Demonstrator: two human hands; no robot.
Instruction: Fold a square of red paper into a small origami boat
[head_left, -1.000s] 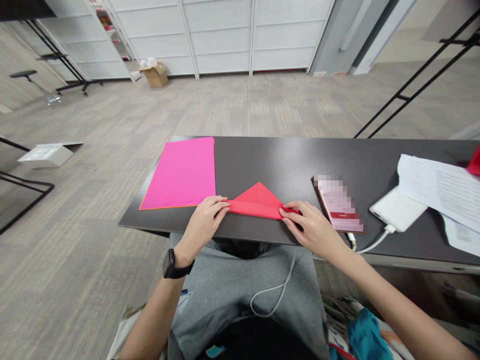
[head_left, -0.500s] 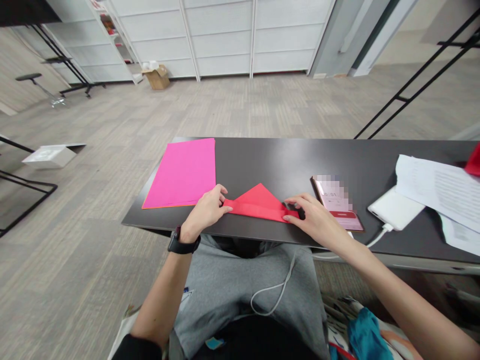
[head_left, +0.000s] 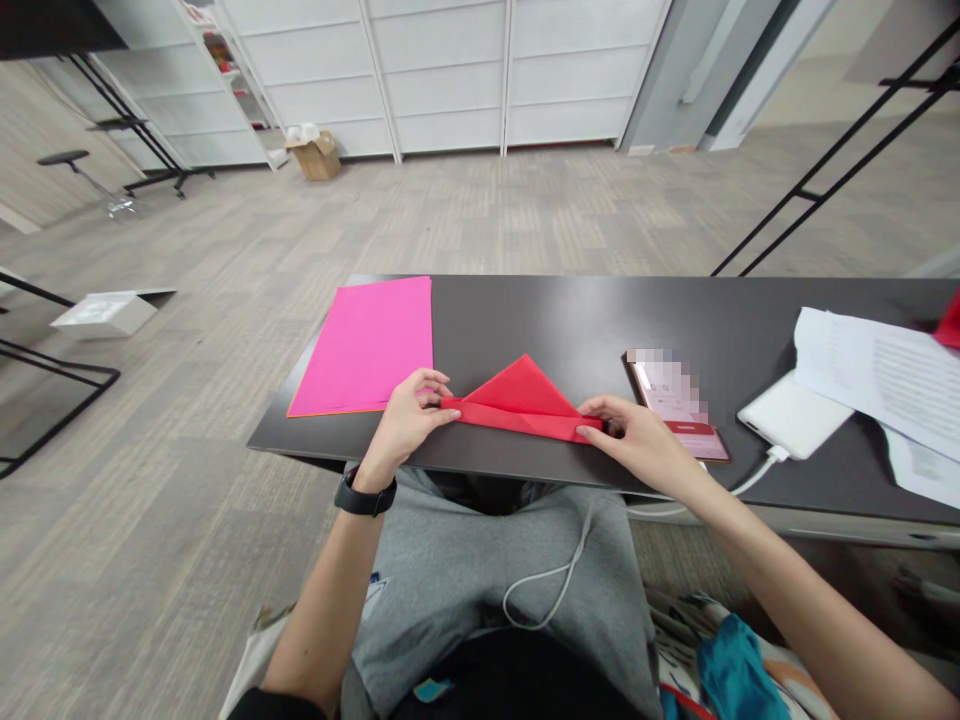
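Note:
A sheet of red paper [head_left: 525, 388], folded to a triangular peak with a band along its near edge, is held just over the front of the dark table. My left hand [head_left: 414, 408], with a black watch on the wrist, pinches the paper's left end between thumb and fingers. At the opposite end, my right hand [head_left: 626, 430] grips the right tip, thumb on the near side and fingers behind. The band stands slightly raised from the triangle.
Pink paper sheets [head_left: 379, 340] lie at the table's left end. Right of my hands are a phone [head_left: 675, 405], a white power bank [head_left: 795, 415] with a cable, and printed sheets [head_left: 881, 375]. The dark table [head_left: 570, 310] ends close to my lap.
The red paper's peak has shifted slightly away from me, and the near band looks more lifted. Both hands keep hold of the ends, the right one moved slightly right.

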